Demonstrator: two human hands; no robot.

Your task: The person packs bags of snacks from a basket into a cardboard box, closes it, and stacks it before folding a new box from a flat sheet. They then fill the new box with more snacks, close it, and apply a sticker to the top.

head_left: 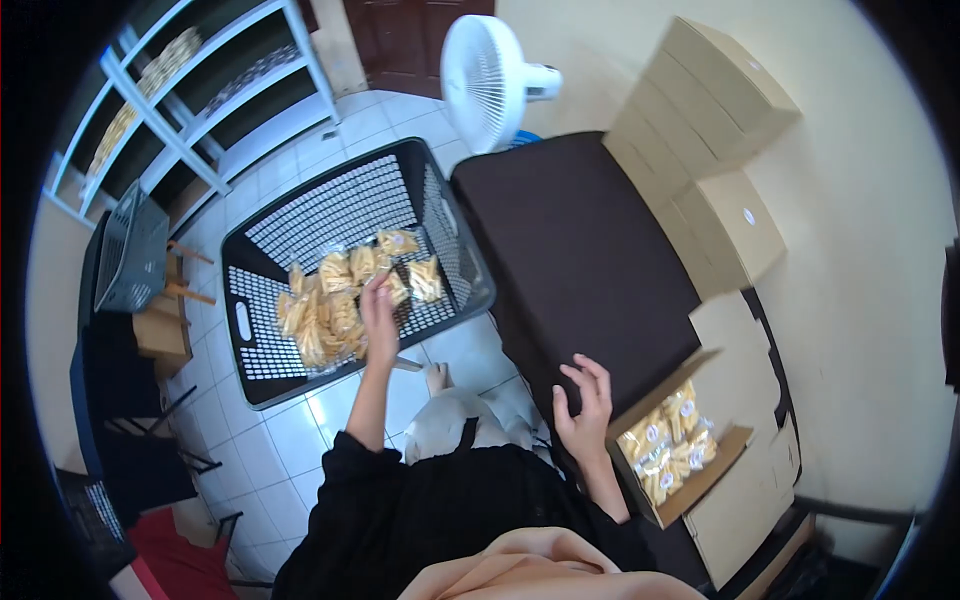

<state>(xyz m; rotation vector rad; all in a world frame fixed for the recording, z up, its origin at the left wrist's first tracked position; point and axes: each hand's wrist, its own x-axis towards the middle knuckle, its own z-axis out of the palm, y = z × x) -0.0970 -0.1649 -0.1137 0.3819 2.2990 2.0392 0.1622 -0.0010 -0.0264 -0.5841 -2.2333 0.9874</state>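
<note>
My left hand [379, 322] reaches over the near rim of a large dark plastic basket [330, 190], its fingers stretched out beside the clear snack bags. Pale yellow stick snacks fill these bags [322, 325], which lie in a pile at the left and middle of the basket. One bag [425, 280] lies apart toward the right side. Above the dark brown table edge, my right hand [585, 408] is held with its fingers apart and slightly bent, gripping nothing. Just right of it stands an open cardboard box [705, 480] with several labelled snack bags [668, 440] inside.
A brown cloth-covered table [580, 220] runs along the right, with stacked cardboard boxes [715, 110] against the wall and flat cardboard [745, 370] nearer. A white fan [485, 85] stands behind the basket. Shelves [220, 120] with goods and another basket [133, 250] are at left.
</note>
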